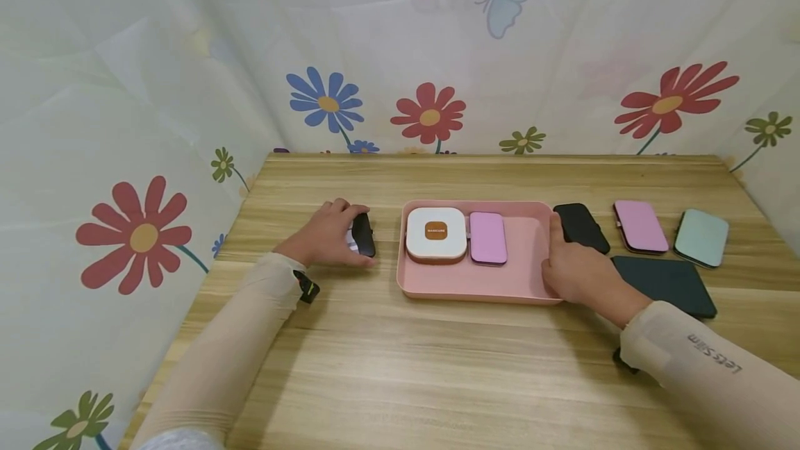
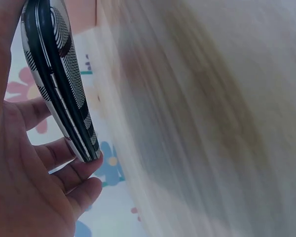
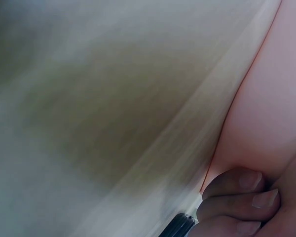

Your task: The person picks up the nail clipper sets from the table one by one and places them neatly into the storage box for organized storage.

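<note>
Lower centre, your right hand (image 1: pixel 578 273) gripped the pink plastic tray's (image 1: pixel 475 287) right rim, index finger laid along the edge, probably steadying it. Left of centre, your left hand (image 1: pixel 328 235) clutched a black-and-white striped flat case (image 1: pixel 362 233) on edge above the wooden table (image 1: pixel 400 367). Inside the tray: white square case (image 1: pixel 436 233), lilac case (image 1: pixel 487 237).

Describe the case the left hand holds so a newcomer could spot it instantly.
Start at the pink tray on the wooden table. Left of it, apart from the tray, the left hand grips a small case. It alone has black-and-white stripes; the others are plain.
</note>
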The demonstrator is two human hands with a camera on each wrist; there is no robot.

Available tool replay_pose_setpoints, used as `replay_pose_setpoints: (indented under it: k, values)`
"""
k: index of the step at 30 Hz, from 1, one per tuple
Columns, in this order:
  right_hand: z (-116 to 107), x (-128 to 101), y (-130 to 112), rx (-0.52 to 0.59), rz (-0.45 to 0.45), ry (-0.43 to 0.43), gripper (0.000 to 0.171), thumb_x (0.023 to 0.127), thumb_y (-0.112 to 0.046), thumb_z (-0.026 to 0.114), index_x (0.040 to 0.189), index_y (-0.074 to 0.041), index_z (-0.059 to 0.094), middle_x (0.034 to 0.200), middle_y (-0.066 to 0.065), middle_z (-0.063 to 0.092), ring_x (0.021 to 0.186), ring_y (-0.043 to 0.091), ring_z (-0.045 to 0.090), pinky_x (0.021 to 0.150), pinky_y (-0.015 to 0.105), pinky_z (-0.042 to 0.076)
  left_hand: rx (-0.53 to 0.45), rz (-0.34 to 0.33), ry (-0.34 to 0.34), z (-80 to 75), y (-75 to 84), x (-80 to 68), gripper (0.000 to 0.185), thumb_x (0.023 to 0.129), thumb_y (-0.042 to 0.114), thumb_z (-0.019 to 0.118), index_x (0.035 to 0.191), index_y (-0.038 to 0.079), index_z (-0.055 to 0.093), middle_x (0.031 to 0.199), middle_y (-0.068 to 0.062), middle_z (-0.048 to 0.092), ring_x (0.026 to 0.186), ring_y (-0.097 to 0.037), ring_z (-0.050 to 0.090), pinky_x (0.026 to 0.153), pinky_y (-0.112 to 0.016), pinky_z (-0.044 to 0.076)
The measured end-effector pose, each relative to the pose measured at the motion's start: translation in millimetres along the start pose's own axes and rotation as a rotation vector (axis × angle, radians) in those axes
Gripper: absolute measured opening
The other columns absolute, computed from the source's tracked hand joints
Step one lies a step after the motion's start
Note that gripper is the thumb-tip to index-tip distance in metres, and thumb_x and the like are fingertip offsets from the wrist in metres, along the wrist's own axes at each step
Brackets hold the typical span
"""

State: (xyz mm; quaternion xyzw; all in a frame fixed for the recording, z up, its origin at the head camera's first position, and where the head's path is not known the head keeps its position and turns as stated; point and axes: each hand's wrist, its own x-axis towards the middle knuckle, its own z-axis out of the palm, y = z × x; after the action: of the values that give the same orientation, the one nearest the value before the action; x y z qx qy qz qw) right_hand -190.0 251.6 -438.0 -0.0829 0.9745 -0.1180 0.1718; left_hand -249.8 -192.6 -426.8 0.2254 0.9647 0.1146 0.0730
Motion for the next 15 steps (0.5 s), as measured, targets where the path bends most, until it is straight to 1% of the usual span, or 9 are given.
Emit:
replay_pose_setpoints:
  k: [5, 10, 15]
  values:
    - [0, 0, 0, -0.002, -0.002, 0.000, 0.092, 0.098, -0.021, 0.038, 0.148, -0.003, -0.036, 0.055, 0.003, 0.050, 0.043, 0.017, 0.042, 0.042, 0.029, 0.027, 0.012, 0.042, 0.027, -0.9, 8.0, 3.2, 0.111, 0.061, 0.073, 0.080, 0.151, 0.019, 0.043, 0.133, -0.009, 0.049, 0.116, -0.027, 0.044, 0.102, -0.045, 0.041]
    - [-1, 0, 0, -0.004, -0.005, 0.000, 0.092, 0.098, -0.021, 0.038, 0.147, -0.004, -0.039, 0.055, 0.003, 0.050, 0.043, 0.016, 0.042, 0.042, 0.028, 0.026, 0.021, 0.080, 0.036, -6.0, 21.7, 6.9, 0.113, 0.060, 0.076, 0.078, 0.151, 0.021, 0.042, 0.133, -0.008, 0.049, 0.117, -0.026, 0.044, 0.102, -0.045, 0.042]
    - [-1, 1, -1, -0.010, -0.004, -0.004, 0.091, 0.099, -0.022, 0.037, 0.147, -0.004, -0.037, 0.055, 0.003, 0.050, 0.043, 0.016, 0.041, 0.042, 0.029, 0.026, 0.050, 0.127, 0.058, -5.4, 33.9, 13.0, 0.115, 0.059, 0.078, 0.076, 0.152, 0.020, 0.042, 0.131, -0.008, 0.049, 0.115, -0.025, 0.045, 0.102, -0.045, 0.042]
